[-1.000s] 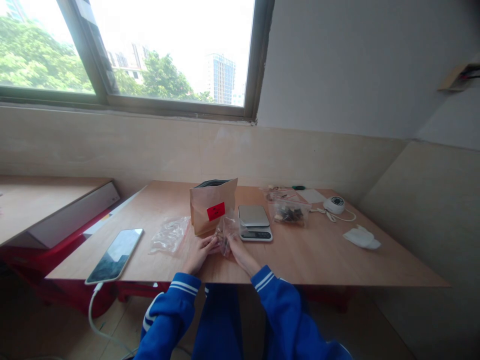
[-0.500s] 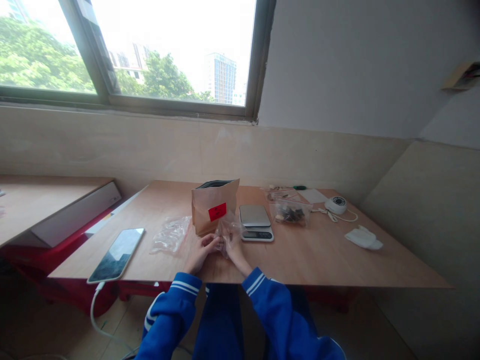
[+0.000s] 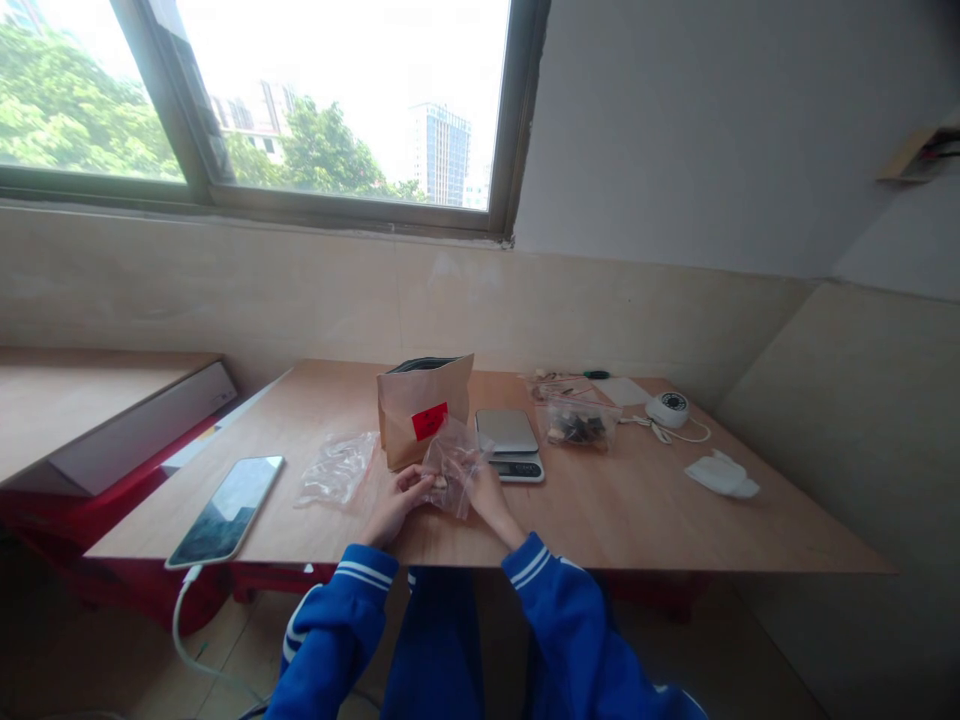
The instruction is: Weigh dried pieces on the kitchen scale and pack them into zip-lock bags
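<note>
1. from my remote post, i observe the left hand [image 3: 401, 494] with its fingertips pinching the lower left side of a clear plastic bag [image 3: 456, 455], beside a small pale piece [image 3: 439, 482] visible at the film.
2. i find the right hand [image 3: 489, 495] at the bag's right side, its fingers partly veiled by plastic; i cannot tell whether they grip the film or sit inside it.
3. i place the bag over the table [image 3: 600, 520], near the front edge; contact with the wood i cannot confirm.
4. behind the bag, i record a brown pouch [image 3: 401, 415], upright, mouth gaping, with a red label [image 3: 430, 421] on its front.
5. just right of the pouch i note a scale [image 3: 507, 430], its near left part covered by hand and film.
6. farther right i see a zip bag [image 3: 579, 411] holding dark pieces [image 3: 585, 430], then a white domed device [image 3: 667, 409] and a crumpled tissue [image 3: 721, 474].
7. to the left i log a second clear bag [image 3: 339, 468], lying flat, and a phone [image 3: 225, 510] with a cable [image 3: 178, 622] plugged in.
</note>
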A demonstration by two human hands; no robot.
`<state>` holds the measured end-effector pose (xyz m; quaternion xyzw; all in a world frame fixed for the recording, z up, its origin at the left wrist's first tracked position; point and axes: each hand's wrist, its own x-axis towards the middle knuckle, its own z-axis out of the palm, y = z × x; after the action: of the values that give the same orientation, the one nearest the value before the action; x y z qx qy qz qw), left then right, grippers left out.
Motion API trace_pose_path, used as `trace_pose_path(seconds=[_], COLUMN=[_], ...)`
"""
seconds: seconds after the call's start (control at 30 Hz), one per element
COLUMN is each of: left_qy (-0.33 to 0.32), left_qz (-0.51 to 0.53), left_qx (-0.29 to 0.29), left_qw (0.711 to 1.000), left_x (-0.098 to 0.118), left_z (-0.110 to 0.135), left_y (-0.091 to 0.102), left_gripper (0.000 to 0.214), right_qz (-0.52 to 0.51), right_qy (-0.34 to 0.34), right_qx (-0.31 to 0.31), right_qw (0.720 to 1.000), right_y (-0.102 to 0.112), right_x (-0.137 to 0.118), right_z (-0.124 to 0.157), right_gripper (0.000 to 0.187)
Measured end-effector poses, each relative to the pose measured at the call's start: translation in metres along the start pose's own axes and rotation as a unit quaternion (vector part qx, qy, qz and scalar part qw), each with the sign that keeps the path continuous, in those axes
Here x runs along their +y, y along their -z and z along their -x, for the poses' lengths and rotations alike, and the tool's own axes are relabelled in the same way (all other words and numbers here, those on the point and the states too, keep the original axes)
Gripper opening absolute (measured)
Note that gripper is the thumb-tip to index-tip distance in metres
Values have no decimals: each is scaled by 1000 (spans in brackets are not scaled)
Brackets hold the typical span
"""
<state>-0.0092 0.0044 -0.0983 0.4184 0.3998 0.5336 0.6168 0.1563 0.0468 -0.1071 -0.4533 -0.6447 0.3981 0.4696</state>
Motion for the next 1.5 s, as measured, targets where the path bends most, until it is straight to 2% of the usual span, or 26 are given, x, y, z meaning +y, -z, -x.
trace_pose_path(seconds=[0.1, 0.23, 0.33, 0.43, 0.53, 0.63, 0.73, 0.8, 0.87, 1.0, 1.17, 1.33, 1.43, 1.5], left_qy=[-4, 0, 3, 4, 1, 0, -1, -1, 0, 8, 11, 20, 17, 14], left_qz=[-6, -10, -2, 2, 2, 1, 0, 0, 1, 5, 19, 22, 23, 25], left_qx=[-5, 0, 6, 7, 9, 12, 15, 16, 16, 18, 22, 17, 12, 11], left_qw=[1000, 1000, 1000, 1000, 1000, 1000, 1000, 1000, 1000, 1000, 1000, 999, 1000, 1000], left_x=[-1, -1, -2, -3, -4, -2, 0, 0, 0, 1, 5, 6, 4, 3], left_z=[0, -1, 0, 0, 0, 0, 0, 0, 1, 1, 2, 2, 2, 1], left_y=[2, 3, 3, 4, 4, 4, 3, 3, 3, 2, 0, 0, 1, 2], left_gripper=[36, 36, 37, 35, 33, 33, 33, 33, 33, 34, 33, 32, 32, 32], right_qz=[-19, -32, -70, -83, -17, 87, 141, 140, 133, 203, 304, 311, 326, 310], right_qy=[12, -11, -25, -30, -42, -35, 20, 89, 149, 201, 215, 221, 233, 241], right_qx=[-46, -39, -58, -80, -97, -125, -108, -96, -120, -148, -154, -163, -186, -180], right_qw=[999, 999, 996, 993, 994, 988, 984, 981, 973, 947, 915, 910, 897, 902], right_y=[-3, -7, 0, 22, 59, 97, 115, 110, 95, 58, 37, 37, 39, 38], right_x=[2, 8, 5, -6, -27, -61, -107, -138, -165, -195, -202, -204, -202, -200], right_z=[3, 3, 3, 5, 6, 1, -17, -35, -57, -100, -127, -132, -133, -135], right_gripper=[33, 34, 40, 45, 40, 30, 25, 23, 23, 16, 11, 10, 5, 9])
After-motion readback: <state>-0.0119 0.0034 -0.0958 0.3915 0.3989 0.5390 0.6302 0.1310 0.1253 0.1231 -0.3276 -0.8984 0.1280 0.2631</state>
